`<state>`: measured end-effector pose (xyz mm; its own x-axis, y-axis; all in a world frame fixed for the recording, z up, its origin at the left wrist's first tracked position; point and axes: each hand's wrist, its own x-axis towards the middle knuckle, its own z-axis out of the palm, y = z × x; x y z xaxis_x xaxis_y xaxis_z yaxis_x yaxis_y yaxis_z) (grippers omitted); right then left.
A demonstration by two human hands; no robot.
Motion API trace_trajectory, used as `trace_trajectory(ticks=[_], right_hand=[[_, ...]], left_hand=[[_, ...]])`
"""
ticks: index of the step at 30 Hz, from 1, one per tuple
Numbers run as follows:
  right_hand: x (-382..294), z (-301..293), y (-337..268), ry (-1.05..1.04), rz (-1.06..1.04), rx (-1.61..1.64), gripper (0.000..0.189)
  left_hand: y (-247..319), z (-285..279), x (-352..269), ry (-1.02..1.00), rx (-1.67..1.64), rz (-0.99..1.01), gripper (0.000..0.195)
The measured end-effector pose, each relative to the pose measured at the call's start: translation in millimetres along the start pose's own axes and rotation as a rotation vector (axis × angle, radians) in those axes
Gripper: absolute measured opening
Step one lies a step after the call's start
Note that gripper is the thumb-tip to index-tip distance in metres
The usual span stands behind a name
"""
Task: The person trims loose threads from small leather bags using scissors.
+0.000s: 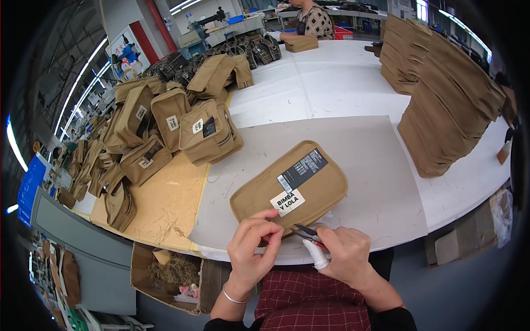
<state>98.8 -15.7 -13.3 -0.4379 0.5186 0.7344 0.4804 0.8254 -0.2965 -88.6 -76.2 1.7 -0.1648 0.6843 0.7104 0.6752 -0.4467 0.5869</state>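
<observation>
A tan fabric zip pouch (261,196) lies flat before me, tilted on a grey sheet (372,165). Sewn on it is a white label (287,202) with black writing, and above that lies a black printed tag (304,169). At the pouch's near edge my left hand (254,244) has its thumb and a finger pinched together; whether a thread is between them cannot be seen. My right hand (348,252), its thumb wrapped in white tape, grips thread snips (308,234) with red on the handles. The blades point left at the seam, close to my left fingertips.
Finished-looking tan pouches (207,128) are heaped at the left. A tall stack of tan pouches (451,99) stands at the right. Under the table's near edge is a cardboard box (165,285) of thread scraps. Across the table a person (316,22) handles another pouch (301,44).
</observation>
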Motion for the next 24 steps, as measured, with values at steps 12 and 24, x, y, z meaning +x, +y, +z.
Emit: trace_trajectory(ticks=[12, 24], right_hand=[[-3, 3, 5, 0.066, 0.094, 0.018, 0.024], [1, -13, -7, -0.057, 0.077, -0.062, 0.023]], left_hand=[[1, 2, -2, -0.045, 0.148, 0.063, 0.015], [4, 4, -1, -0.057, 0.167, 0.053, 0.016]])
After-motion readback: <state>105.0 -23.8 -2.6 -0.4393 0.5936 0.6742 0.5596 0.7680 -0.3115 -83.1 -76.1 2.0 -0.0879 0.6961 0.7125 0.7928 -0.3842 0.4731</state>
